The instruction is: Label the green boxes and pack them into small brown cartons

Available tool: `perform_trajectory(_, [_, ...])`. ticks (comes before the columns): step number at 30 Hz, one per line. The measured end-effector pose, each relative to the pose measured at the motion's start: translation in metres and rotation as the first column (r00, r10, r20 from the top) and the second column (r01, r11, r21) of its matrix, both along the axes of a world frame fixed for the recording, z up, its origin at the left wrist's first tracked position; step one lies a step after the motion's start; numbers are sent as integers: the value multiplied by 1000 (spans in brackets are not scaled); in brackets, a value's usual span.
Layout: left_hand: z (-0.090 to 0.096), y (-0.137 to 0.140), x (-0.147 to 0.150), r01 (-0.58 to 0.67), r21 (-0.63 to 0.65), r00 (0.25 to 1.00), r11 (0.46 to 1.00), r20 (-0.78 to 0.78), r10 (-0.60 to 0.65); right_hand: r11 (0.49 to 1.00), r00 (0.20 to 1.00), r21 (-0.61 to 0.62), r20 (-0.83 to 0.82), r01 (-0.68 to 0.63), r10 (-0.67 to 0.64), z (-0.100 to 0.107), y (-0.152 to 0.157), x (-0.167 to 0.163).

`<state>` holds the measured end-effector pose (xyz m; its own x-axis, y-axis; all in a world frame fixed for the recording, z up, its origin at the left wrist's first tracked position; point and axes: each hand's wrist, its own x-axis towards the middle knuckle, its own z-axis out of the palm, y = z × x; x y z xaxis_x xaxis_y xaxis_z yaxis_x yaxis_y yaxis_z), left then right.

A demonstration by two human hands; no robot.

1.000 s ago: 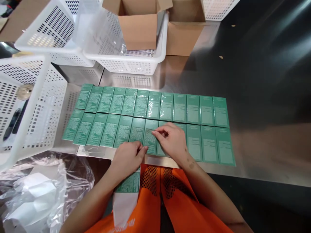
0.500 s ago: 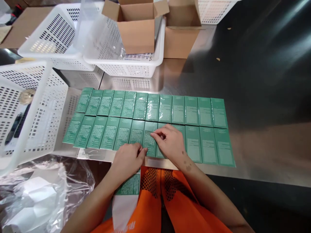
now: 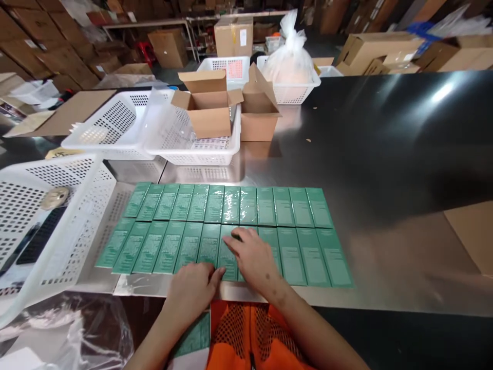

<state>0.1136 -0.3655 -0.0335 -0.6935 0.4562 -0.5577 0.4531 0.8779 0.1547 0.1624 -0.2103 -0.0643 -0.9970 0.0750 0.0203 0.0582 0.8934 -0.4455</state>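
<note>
Two rows of flat green boxes point(image 3: 304, 254) lie side by side along the table's front edge. Pale printed panels show on their tops, with denser print on those to the left. My right hand point(image 3: 256, 259) rests on a middle box of the near row, its thumb and fingers apart near the box's upper end. Beside it, my left hand point(image 3: 192, 288) lies over the lower ends of neighbouring boxes, thumb stretched out; its other fingertips are partly hidden. Below my left wrist, a green piece with a white lower part point(image 3: 194, 336) hangs before the orange vest point(image 3: 231, 334).
White perforated baskets stand at the left point(image 3: 82, 226) and behind the boxes point(image 3: 181, 156). Open cartons point(image 3: 211, 122) sit in and beside the rear basket. Clear plastic wrap point(image 3: 103, 329) lies lower left. A cardboard piece point(image 3: 472, 236) is at the right edge.
The view has tilted up, bringing shelves, cartons and a tied plastic bag into sight. My right thumb and forefinger, close together before, are now spread over the same box. My left hand stays beside it.
</note>
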Motion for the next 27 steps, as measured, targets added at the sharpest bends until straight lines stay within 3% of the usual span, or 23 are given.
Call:
perform_trajectory(3, [4, -15, -8, -91, 144, 996, 985, -12, 93, 998, 998, 43, -59, -35, 37, -3, -1, 5])
perform_trajectory(4, [7, -20, -13, -155, 208, 985, 966, -40, 167, 1000, 995, -10, -96, -22, 21, -1, -1, 7])
perform_trajectory(6, [16, -28, -22, -294, 360, 918, 885, -153, 367, 968, 987, -248, -160, -28, -12, 8, -4, 13])
perform_trajectory(7, [22, -30, -27, -346, 445, 854, 826, -216, 474, 914, 984, -402, -176, -56, -17, 14, -7, 17])
perform_trajectory(9, [33, -29, -35, -382, 612, 691, 693, -309, 654, 745, 986, -656, -164, -118, 12, 25, -16, 23])
perform_trajectory(12, [42, -19, -45, -346, 787, 515, 511, -296, 804, 544, 997, -835, -71, -82, 41, 31, -32, 27])
perform_trajectory(14, [41, -15, -51, -318, 875, 514, 365, -164, 842, 443, 999, -896, -19, 3, -45, 26, -37, 24])
perform_trajectory(17, [36, -18, -54, -391, 917, 667, 82, 221, 711, 321, 973, -944, -3, 73, -230, 14, -32, 15])
perform_trajectory(18, [34, -22, -54, -478, 878, 708, 25, 368, 602, 319, 963, -944, -12, 78, -271, 11, -26, 13])
perform_trajectory(19, [32, -26, -53, -575, 818, 716, 5, 500, 488, 353, 952, -933, -36, 77, -303, 9, -21, 11])
perform_trajectory(21, [29, -32, -49, -717, 697, 665, 21, 674, 322, 522, 925, -850, -141, 69, -352, 11, -10, 10])
perform_trajectory(23, [28, -36, -43, -761, 649, 631, 20, 732, 259, 710, 883, -702, -297, 56, -364, 16, -3, 10])
perform_trajectory(24, [27, -36, -40, -760, 649, 633, 21, 734, 244, 769, 865, -638, -362, 41, -347, 19, -2, 10])
perform_trajectory(25, [27, -36, -37, -752, 658, 645, 31, 727, 234, 798, 858, -602, -403, 15, -319, 22, -1, 10])
perform_trajectory(27, [28, -35, -32, -723, 688, 682, 66, 695, 229, 783, 870, -621, -406, -37, -280, 25, -2, 9])
